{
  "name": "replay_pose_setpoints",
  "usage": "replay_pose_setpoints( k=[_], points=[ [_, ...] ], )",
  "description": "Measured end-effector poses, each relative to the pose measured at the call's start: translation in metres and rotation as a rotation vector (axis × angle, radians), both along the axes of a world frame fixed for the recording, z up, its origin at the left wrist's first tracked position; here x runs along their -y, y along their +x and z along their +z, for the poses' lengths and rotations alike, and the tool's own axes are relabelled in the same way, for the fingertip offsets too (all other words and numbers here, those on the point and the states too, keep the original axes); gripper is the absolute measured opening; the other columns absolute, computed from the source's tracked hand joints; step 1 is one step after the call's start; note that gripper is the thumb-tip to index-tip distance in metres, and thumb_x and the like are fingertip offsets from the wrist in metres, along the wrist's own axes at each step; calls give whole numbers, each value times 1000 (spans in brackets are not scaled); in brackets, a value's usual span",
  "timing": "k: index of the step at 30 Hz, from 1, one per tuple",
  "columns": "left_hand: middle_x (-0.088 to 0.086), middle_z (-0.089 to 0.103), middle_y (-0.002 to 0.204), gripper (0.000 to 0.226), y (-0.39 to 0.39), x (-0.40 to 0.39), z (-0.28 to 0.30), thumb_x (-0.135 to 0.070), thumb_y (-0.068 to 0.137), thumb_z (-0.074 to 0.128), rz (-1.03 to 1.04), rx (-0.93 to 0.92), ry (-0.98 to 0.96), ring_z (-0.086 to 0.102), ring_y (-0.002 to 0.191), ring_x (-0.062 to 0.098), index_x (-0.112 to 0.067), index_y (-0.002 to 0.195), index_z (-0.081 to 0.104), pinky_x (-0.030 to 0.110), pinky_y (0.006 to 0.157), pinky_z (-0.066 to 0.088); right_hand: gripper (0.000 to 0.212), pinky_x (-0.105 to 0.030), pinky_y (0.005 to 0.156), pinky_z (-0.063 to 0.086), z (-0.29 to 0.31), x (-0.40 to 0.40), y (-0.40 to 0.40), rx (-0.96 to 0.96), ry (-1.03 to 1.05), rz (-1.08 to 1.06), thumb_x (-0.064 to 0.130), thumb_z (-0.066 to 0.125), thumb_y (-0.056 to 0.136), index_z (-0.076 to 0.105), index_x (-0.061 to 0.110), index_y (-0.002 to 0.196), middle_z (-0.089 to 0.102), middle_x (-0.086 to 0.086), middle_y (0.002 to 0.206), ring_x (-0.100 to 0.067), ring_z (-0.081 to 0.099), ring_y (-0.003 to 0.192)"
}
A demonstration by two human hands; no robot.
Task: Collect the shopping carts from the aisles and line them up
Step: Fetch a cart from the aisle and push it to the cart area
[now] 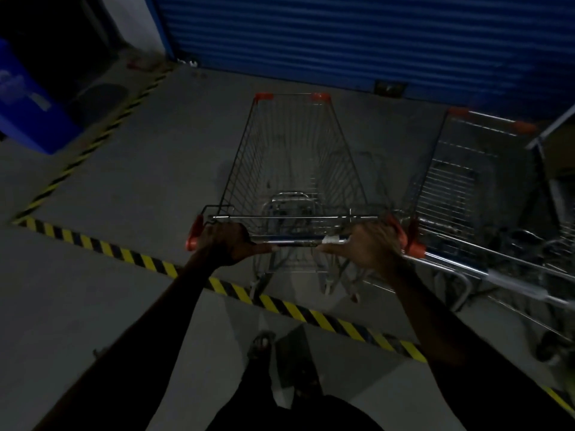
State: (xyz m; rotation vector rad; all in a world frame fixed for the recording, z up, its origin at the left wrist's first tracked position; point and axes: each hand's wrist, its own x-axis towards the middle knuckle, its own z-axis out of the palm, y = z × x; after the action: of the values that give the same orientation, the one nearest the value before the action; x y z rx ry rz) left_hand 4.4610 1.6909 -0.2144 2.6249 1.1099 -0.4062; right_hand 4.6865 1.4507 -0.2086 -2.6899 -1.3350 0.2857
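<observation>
- Wire shopping cart stands on the grey floor, nose toward a blue roller shutter.
- Both hands clamp its handle bar: left hand by the left red end cap, right hand by the right.
- Second cart sits just beside it, on the right.
- Yellow-black hazard tape crosses the floor under the cart's rear wheels.

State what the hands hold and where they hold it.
Both hands grip the cart by its handle bar: the left hand near the bar's left end, the right hand near its right end.
</observation>
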Motion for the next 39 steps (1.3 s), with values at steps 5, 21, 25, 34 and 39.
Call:
replay_pose_setpoints(
  k=[5,21,25,34,39],
  points=[
    [4,65,62,90,40,-26,19,-105,71,43,-90,35,14,53,57,11,-17,58,59,27,59,35,86,-38,111,42,10,-25,32,-7,73,-34,111,30,63,76,53,107,78,20,92,0,70,94],
    [12,75,88,92,119,-88,21,-109,67,38,-201,174,-134,73,94,27,-19,65,58,44,99,52,79,-47,111,43,10,-78,81,-43,175,-251,98,56,68,79,33,106,75,2,116,-25,64,121],
    [8,74,110,91,122,-85,25,-100,79,41,-256,90,-35,66,116,27,-17,97,75,45,104,44,79,-42,114,31,19,-79,82,-41,84,-226,93,60,70,78,29,111,75,-2,121,-28,63,125],
    [-3,56,65,95,128,-86,11,-112,57,15,-246,69,-5,71,83,24,-24,60,50,34,76,49,69,-30,81,49,21,-79,101,-239,160,-225,106,46,61,68,43,78,72,17,83,-7,68,87],
    [-6,56,63,84,125,-80,11,-107,69,23,-201,67,159,68,72,19,-27,62,45,31,65,38,34,-1,64,38,23,-84,115,-359,16,-84,74,73,81,68,42,89,69,22,80,16,52,71]
  ],
)
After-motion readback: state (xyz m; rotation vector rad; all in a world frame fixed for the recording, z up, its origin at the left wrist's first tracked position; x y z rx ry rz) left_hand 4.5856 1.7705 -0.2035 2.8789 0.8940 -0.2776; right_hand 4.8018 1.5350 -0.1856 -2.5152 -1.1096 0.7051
